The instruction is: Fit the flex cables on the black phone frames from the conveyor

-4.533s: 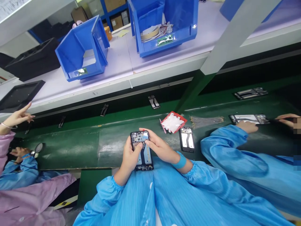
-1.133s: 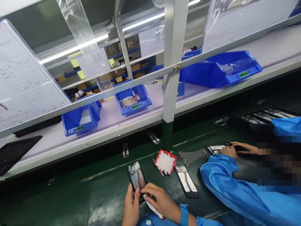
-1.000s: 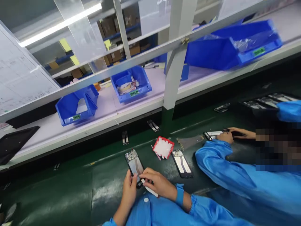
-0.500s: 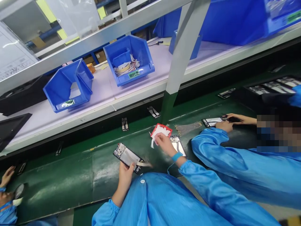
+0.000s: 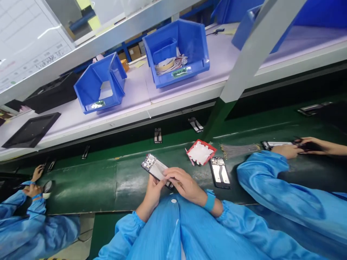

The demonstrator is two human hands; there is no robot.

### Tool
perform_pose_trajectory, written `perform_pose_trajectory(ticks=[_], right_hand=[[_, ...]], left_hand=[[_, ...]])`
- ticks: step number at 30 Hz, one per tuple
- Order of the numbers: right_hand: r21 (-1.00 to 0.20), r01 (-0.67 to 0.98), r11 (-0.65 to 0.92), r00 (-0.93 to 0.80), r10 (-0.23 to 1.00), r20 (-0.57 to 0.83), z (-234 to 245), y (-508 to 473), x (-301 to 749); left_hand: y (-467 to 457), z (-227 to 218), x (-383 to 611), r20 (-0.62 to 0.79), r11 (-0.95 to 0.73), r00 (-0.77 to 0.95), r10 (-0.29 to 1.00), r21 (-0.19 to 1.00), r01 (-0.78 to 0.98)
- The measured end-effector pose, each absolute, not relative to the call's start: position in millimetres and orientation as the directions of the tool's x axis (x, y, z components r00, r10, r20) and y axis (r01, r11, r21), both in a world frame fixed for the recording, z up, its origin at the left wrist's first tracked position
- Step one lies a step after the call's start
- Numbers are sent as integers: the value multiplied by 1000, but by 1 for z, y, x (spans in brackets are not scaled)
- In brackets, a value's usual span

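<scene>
An opened phone with its circuit board bare at the upper end lies tilted in my left hand, thumb along its near edge. My right hand is over the phone's lower end, its fingers bent together and touching it. Whatever those fingers pinch is hidden beneath them. To the right, a red tray carries white pieces. Close beside it, another opened phone with a dark ribbon cable rests on the green bench.
Thin cables lie in a bundle right of the tray. Several opened phones sit along the green strip beyond the bench. Blue bins stand on the shelf, beside a slanted metal post. Co-workers' hands are busy at both sides.
My right hand has moved from the red tray, where it pinched a white strip, leftward onto the phone's lower end. The left hand keeps hold of the phone. The view has shifted.
</scene>
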State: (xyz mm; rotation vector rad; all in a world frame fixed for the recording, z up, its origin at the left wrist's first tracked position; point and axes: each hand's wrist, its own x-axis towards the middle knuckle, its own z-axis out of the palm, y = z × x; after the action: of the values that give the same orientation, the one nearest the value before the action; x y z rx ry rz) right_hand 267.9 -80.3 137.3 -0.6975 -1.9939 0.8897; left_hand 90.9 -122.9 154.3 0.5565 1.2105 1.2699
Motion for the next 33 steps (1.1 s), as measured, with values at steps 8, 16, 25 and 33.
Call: perform_pose_trajectory(ticks=[8, 16, 25, 33], right_hand=[[-749, 309, 585, -405, 794, 453, 155, -88, 269], [-663, 460, 590, -361, 807, 468, 158, -97, 260], [-622, 387, 680, -380, 733, 565, 164, -103, 267], [-461, 448, 766, -369, 628, 685, 174, -104, 272]], left_hand=[[-127, 173, 76, -417, 329, -177, 891, 864, -381], [-138, 177, 78, -375, 345, -54, 925, 894, -287], [-135, 180, 89, -289, 282, -117, 950, 957, -74], [-136, 188, 91, -258, 255, -25, 966, 962, -98]])
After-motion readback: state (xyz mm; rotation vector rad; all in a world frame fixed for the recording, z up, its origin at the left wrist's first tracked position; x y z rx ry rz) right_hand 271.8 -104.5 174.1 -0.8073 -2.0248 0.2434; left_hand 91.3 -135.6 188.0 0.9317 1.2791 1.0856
